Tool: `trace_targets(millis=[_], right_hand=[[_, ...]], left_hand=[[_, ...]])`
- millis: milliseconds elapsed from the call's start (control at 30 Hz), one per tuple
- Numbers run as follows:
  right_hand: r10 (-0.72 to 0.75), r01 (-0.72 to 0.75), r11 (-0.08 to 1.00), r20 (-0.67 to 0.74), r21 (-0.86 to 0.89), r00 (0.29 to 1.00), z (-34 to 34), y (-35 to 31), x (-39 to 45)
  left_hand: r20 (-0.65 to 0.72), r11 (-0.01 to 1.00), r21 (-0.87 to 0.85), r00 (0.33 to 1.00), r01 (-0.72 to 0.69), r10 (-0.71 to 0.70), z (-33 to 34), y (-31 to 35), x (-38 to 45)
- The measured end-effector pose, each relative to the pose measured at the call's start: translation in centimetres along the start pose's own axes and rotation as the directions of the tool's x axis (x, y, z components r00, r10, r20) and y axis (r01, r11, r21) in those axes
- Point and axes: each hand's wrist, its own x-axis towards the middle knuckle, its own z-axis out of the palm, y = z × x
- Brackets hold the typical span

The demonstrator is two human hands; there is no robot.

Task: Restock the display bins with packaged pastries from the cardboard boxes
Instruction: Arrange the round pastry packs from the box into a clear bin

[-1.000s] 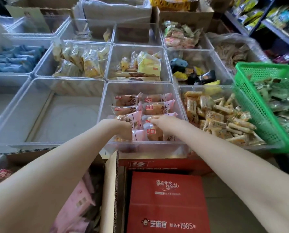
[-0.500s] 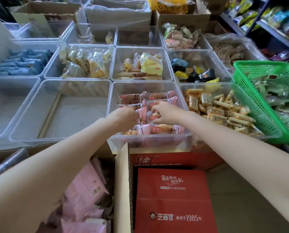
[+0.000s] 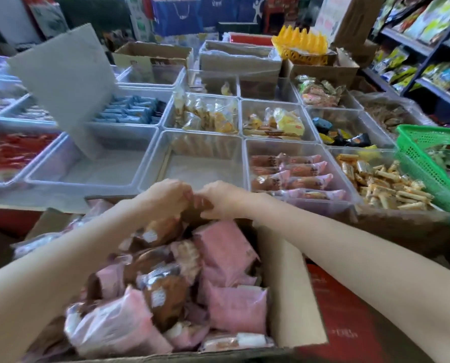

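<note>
An open cardboard box point(image 3: 284, 284) sits right in front of me, full of pink and brown pastry packets point(image 3: 223, 250). My left hand point(image 3: 166, 196) and my right hand point(image 3: 222, 199) meet over the box's far end, fingers curled down among the packets. Motion blur hides whether either hand grips a packet. Beyond the hands, to the right, a clear display bin point(image 3: 248, 163) holds rows of the same pink pastry packets point(image 3: 299, 176). The clear bin point(image 3: 200, 169) to its left holds nothing.
A green mesh basket point(image 3: 423, 153) leans over the bin of stick snacks point(image 3: 386, 184) at the right. A red carton point(image 3: 344, 310) lies right of the open box. More clear bins of snacks fill the table behind, and a grey cardboard flap point(image 3: 61, 82) stands at the left.
Both hands have pulled back out of the pink-pastry bin and come down over the far end of the cardboard box. My view has swung left and down onto the box.
</note>
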Motion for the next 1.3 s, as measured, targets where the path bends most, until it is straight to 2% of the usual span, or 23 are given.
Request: trace_targets(millis=[100,133,233,267,300,367,433,467,533,600,667,733,800,867,933,1000,1067,1100,1133,1200,1233,1300], right_hand=[[-0.047,0.044,0.999,0.183,0.022,0.982,2.2,-4.2,1.3],[-0.065,0.061,0.998,0.204,0.026,0.977,2.8,-4.9,1.6],[-0.077,0.076,0.997,0.167,0.016,0.983,3.5,-6.7,2.6],[-0.06,0.056,0.998,0.165,0.031,0.985,3.4,-7.2,2.8],[-0.045,0.034,0.997,0.187,0.066,0.981,3.3,-7.7,3.0],[-0.052,0.015,0.992,0.289,0.129,0.956,3.3,-8.7,3.1],[-0.088,0.017,0.985,0.414,0.171,0.906,3.9,-9.8,3.1],[-0.097,-0.005,0.977,0.473,0.212,0.876,4.5,-10.2,3.1],[-0.096,-0.054,0.963,0.521,0.265,0.848,5.2,-10.5,3.4],[-0.072,-0.067,0.968,0.517,0.244,0.853,4.9,-9.8,3.7],[-0.079,-0.135,0.929,0.543,0.344,0.836,4.0,-8.7,3.4],[-0.125,-0.265,0.778,0.553,0.57,0.824,2.5,-7.3,2.5],[-0.099,-0.333,0.562,0.461,0.757,0.882,0.6,-6.0,1.3],[0.034,-0.322,0.402,0.337,0.857,0.941,-1.9,-4.3,-0.1],[0.086,-0.282,0.344,0.269,0.896,0.959,-4.8,-2.1,-1.6],[0.09,-0.261,0.365,0.245,0.894,0.965,-7.2,0.2,-2.9],[0.176,-0.26,0.392,0.206,0.882,0.963,-8.3,2.7,-4.1],[0.216,-0.255,0.391,0.182,0.884,0.959,-8.5,4.0,-4.8],[0.233,-0.243,0.368,0.164,0.897,0.958,-8.5,5.3,-5.6],[0.22,-0.208,0.298,0.145,0.932,0.965,-8.7,7.4,-7.4],[0.219,-0.187,0.279,0.127,0.942,0.967,-8.9,8.4,-8.3],[0.295,-0.125,0.261,0.045,0.957,0.954,-9.4,10.6,-9.5]], left_hand=[[0.12,0.999,0.038,0.993,-0.005,0.0,0.4,-2.7,-3.8],[0.168,0.998,0.053,0.986,-0.026,0.017,0.6,-3.1,-4.7],[0.243,0.989,0.134,0.97,-0.059,0.025,0.5,-4.2,-6.7],[0.277,0.993,0.11,0.961,-0.051,0.019,0.1,-4.8,-7.0],[0.352,0.998,0.054,0.936,-0.04,0.018,-0.2,-5.2,-7.4],[0.575,0.999,-0.022,0.817,-0.047,0.051,-0.8,-5.5,-8.1],[0.714,0.993,0.043,0.699,-0.11,0.046,-0.5,-5.4,-8.7],[0.73,0.986,0.071,0.682,-0.154,0.053,0.1,-5.4,-9.0],[0.699,0.98,0.036,0.706,-0.194,0.114,1.4,-5.4,-9.1],[0.672,0.976,-0.033,0.718,-0.216,0.182,1.6,-5.3,-8.7],[0.655,0.965,-0.057,0.72,-0.255,0.229,0.5,-5.1,-7.7],[0.623,0.954,-0.159,0.724,-0.254,0.296,-1.6,-5.2,-6.6],[0.527,0.903,-0.395,0.764,-0.168,0.373,-4.5,-5.5,-5.5],[0.342,0.766,-0.641,0.877,-0.046,0.339,-7.5,-5.4,-4.6],[0.179,0.654,-0.756,0.952,-0.028,0.247,-9.9,-4.5,-3.1],[0.133,0.671,-0.741,0.979,-0.004,0.153,-10.5,-2.4,-1.1],[0.137,0.746,-0.664,0.989,0.044,0.063,-9.7,0.0,0.7],[0.117,0.744,-0.667,0.992,0.036,0.057,-9.3,1.4,1.5],[0.092,0.694,-0.72,0.993,0.017,0.07,-9.1,2.8,2.1],[0.08,0.463,-0.885,0.994,0.038,0.072,-8.8,4.8,3.9],[0.06,0.385,-0.923,0.994,0.019,0.094,-8.7,5.5,4.8],[-0.022,0.338,-0.938,0.985,-0.08,0.173,-8.8,7.1,6.5]])
